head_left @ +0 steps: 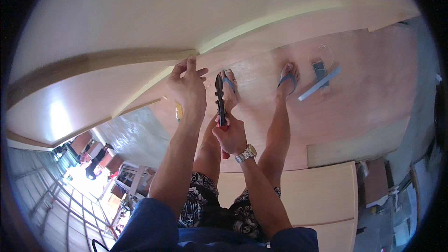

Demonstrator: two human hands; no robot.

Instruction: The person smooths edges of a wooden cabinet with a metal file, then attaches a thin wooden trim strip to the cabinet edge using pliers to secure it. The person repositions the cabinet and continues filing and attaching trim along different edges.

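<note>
My right hand point(232, 135) is wrapped round the red handles of a pair of snips point(220, 94), their dark blades pointing away from me. A metal-band watch is on that wrist. My left hand point(189, 86) is raised to the left of the blades, fingers apart. Its fingertips are at the end of a curved tan edge strip point(126, 57) on a large pale panel point(140, 9). From about that spot a pale yellow-green strip point(270, 17) runs off to the right. The blades are apart from both strips.
My feet, in blue flip-flops point(286, 80), stand on a pinkish sheet point(364, 84). To their right lie a long light-blue bar point(319, 84), a dark blue piece point(318, 70) and a loop of thin line point(332, 56). A cream panel point(317, 196) is below; a yellow item point(178, 111) lies left.
</note>
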